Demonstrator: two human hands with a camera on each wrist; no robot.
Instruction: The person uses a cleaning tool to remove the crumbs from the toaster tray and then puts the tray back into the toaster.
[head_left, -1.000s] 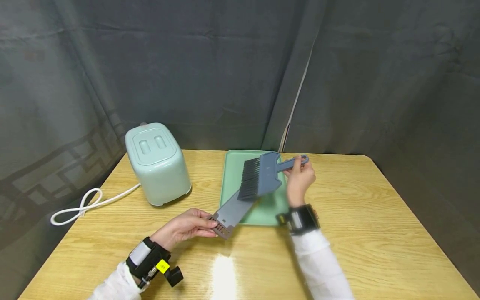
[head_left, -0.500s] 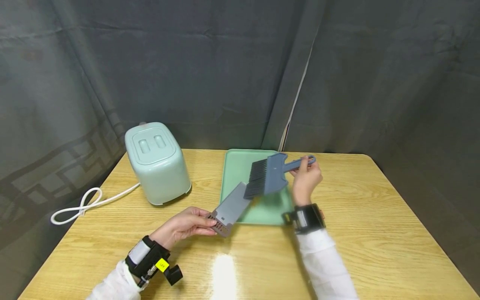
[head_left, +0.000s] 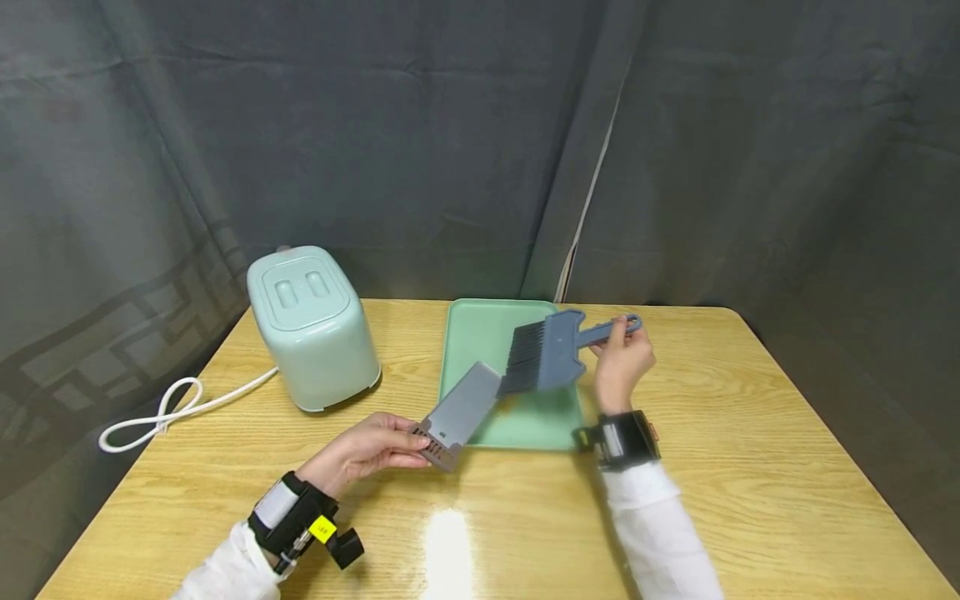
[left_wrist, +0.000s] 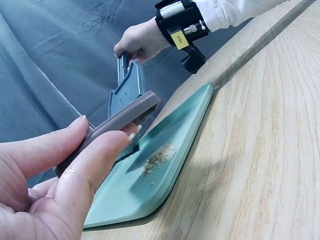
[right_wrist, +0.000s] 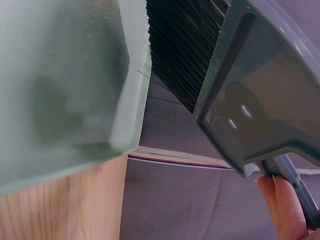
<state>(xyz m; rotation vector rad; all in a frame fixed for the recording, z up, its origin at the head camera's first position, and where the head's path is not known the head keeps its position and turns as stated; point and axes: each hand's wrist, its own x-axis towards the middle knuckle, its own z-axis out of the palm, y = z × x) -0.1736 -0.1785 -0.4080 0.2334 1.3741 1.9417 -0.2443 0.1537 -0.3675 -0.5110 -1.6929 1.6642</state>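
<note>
A: Report hand states and the position of the work items.

B: The left hand (head_left: 365,451) pinches the near end of a grey crumb tray (head_left: 457,415), thumb and fingers curled on it; the tray's far end slants up over the green tray (head_left: 475,331). The right hand (head_left: 621,360) grips the handle of the blue brush (head_left: 551,357), whose bristles sit at the crumb tray's far end, above the green tray. A small pile of crumbs (left_wrist: 159,157) lies on the green tray.

A: Failure risks from here?

B: Probably two. If the brush stroke runs past the right rim, crumbs could land on the table (head_left: 750,433). The left hand holds only the near end, so brush pressure at the far end may tip or twist the crumb tray out of that pinch.

A: Surface and surroundings?

B: A glossy wood-grain table. A mint toaster (head_left: 312,325) stands at the far left, its white cord (head_left: 161,414) looped left of it. A dark grey curtain (head_left: 450,142) hangs behind.
</note>
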